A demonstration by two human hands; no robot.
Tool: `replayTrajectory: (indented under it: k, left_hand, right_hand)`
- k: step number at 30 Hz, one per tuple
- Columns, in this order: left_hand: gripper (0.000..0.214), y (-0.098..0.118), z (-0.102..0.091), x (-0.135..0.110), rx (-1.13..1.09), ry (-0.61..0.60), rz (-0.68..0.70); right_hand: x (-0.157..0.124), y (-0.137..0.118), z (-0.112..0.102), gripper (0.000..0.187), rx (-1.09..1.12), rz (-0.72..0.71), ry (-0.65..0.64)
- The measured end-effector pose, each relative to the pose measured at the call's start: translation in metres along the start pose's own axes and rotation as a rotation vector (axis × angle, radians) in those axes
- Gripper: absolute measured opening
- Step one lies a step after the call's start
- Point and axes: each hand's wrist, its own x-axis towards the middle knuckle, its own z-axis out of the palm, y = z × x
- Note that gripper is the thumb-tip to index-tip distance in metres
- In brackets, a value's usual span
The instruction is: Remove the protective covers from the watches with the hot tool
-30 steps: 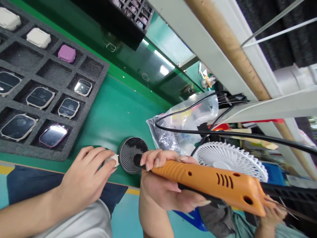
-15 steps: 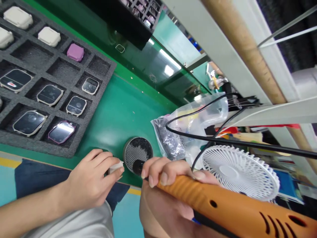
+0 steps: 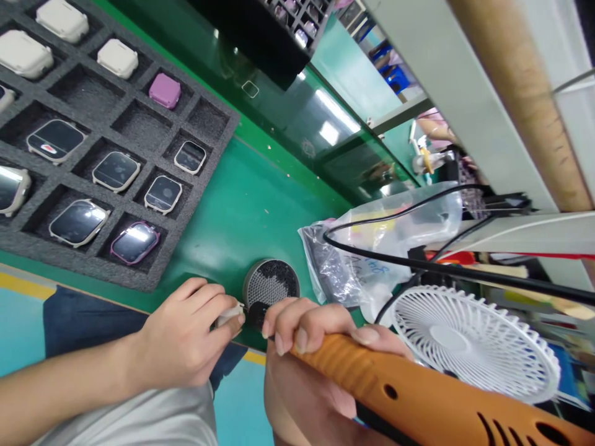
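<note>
Left hand [image 3: 179, 341] fingertips pinching one small white part [image 3: 229, 315], right hand [image 3: 304, 347] fingers curled round one orange tool [image 3: 418, 402], one mesh tin [image 3: 273, 286] beside, seven face-up watches [image 3: 116, 171] in foam tray [image 3: 151, 284]

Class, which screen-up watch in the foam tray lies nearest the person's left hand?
The pink-rimmed watch, in the near corner compartment of the tray, just beyond the left hand. The other screen-up watches have pale rims and sit farther away.
</note>
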Motion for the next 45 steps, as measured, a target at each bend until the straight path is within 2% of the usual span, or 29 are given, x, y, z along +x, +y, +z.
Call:
replayTrajectory:
  k: [3,14,16,18,20,22,27,30,32,34,39,45]
  left_hand:
    - [0.022,0.000,0.000,0.000,0.006,0.005,0.008]
    - [0.019,-0.001,0.001,0.000,0.002,0.002,-0.002]
    - [0.019,-0.001,0.000,-0.001,0.003,0.001,-0.003]
    - [0.019,-0.001,0.000,-0.001,0.009,0.001,-0.007]
    - [0.019,-0.001,0.000,-0.001,0.010,0.002,-0.012]
    - [0.020,-0.001,0.000,-0.001,0.010,0.002,-0.012]
    - [0.032,-0.001,-0.003,-0.003,0.042,-0.060,-0.008]
    - [0.051,-0.003,-0.008,-0.003,0.080,-0.147,0.030]
    - [0.058,-0.004,-0.011,-0.003,0.072,-0.195,0.060]
    - [0.056,-0.004,-0.012,-0.002,0.054,-0.202,0.058]
    - [0.043,-0.001,-0.010,0.000,0.079,-0.049,-0.018]
    - [0.027,0.003,-0.007,0.002,0.157,-0.076,-0.056]
  right_hand:
    - [-0.001,0.001,0.001,0.065,-0.010,-0.004,0.012]
    - [-0.006,0.002,-0.001,0.023,-0.095,-0.027,-0.073]
    - [-0.008,0.004,0.001,0.028,-0.086,-0.021,-0.036]
    - [-0.009,0.005,0.001,0.042,-0.069,-0.011,-0.023]
    - [-0.009,0.006,0.002,0.054,-0.051,0.001,-0.065]
    - [-0.007,0.007,0.001,0.059,-0.030,-0.003,-0.082]
    - [0.006,0.004,-0.007,0.052,0.021,-0.046,-0.045]
    - [0.016,0.001,-0.018,0.041,0.002,-0.152,0.068]
    - [0.021,0.003,-0.025,0.039,0.000,-0.211,0.119]
    - [0.024,0.007,-0.030,0.038,0.007,-0.224,0.144]
    - [0.026,0.016,-0.033,0.040,0.021,-0.217,0.203]
    - [0.027,0.018,-0.033,0.041,0.026,-0.202,0.193]
